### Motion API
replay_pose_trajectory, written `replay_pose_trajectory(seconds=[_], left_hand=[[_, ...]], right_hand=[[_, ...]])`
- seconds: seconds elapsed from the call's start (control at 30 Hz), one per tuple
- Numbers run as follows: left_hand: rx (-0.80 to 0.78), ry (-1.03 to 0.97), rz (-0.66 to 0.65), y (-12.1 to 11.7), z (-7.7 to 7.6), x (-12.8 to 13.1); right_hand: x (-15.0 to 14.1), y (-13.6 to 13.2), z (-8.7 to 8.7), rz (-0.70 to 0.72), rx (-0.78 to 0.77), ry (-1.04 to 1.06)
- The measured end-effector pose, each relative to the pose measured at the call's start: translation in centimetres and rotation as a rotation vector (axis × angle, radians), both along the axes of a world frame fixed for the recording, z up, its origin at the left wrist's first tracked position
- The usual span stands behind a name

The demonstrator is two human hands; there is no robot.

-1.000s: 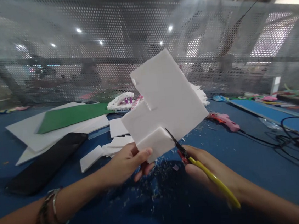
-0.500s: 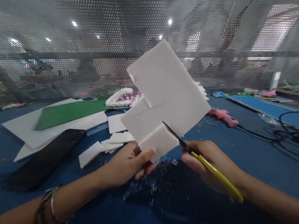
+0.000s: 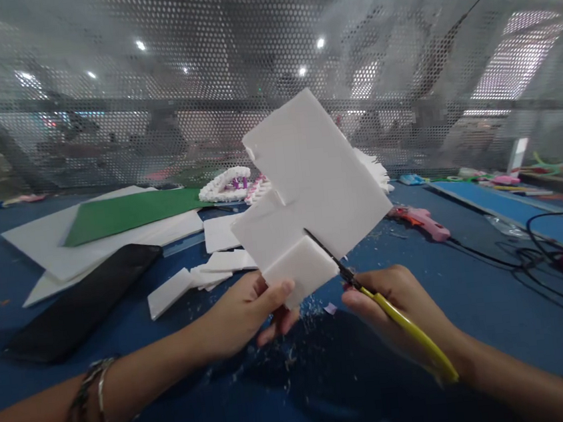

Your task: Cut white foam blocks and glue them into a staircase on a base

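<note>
My left hand [image 3: 244, 312] pinches the lower corner of a white foam board piece [image 3: 311, 181] and holds it up, tilted, above the blue table [image 3: 472, 305]. My right hand [image 3: 402, 306] grips a yellow-handled cutter [image 3: 371, 299]. Its dark blade sits in a slit in the board's lower edge, next to a small partly cut flap [image 3: 300, 269]. Tiny white foam crumbs lie on the table below the board.
A black phone [image 3: 82, 302] lies at the left. White foam sheets with a green sheet [image 3: 125, 214] on top sit behind it, and white offcuts [image 3: 188, 281] lie nearby. A pink glue gun [image 3: 420, 220] and black cables [image 3: 542, 257] are on the right. A perforated metal screen stands behind.
The cutter blade has pushed a little further up into the board's slit. Both hands and the board stay in nearly the same place.
</note>
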State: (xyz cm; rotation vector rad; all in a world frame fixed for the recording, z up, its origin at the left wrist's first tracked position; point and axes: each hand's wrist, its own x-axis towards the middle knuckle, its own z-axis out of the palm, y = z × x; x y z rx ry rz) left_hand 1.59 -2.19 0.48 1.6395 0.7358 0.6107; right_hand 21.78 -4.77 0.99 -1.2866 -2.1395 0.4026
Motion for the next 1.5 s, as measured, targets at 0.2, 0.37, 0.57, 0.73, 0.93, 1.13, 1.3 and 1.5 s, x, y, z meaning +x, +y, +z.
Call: replay_pose_trajectory(seconds=[0.2, 0.37, 0.57, 0.73, 0.93, 1.13, 1.3, 1.5], left_hand=[[-0.007, -0.032, -0.008, 0.3, -0.3, 0.0], [0.018, 0.016, -0.003, 0.1, -0.2, -0.1], [0.026, -0.036, -0.017, -0.1, 0.1, -0.2], [0.172, -0.094, 0.259, 0.3, 0.6, -0.1], [0.200, -0.125, 0.417, 0.9, 1.1, -0.5], [0.211, -0.246, 0.439, 1.1, 0.7, -0.9], [0.106, -0.334, 0.430, 1.1, 0.2, -0.8], [-0.064, -0.395, 0.468, 1.0, 0.7, -0.4]], right_hand=[[-0.2, 0.2, 0.2, 0.069, -0.196, 0.046], [-0.1, 0.0, 0.6, 0.094, -0.100, 0.015], [-0.2, 0.0, 0.9, 0.118, -0.154, 0.046], [-0.2, -0.1, 0.7, 0.075, -0.209, 0.055], [-0.2, -0.3, 1.0, 0.076, -0.235, 0.016], [0.1, -0.3, 1.3, 0.132, -0.281, 0.013], [0.2, -0.5, 1.7, 0.159, -0.245, 0.022], [0.0, -0.8, 1.8, 0.138, -0.164, 0.019]])
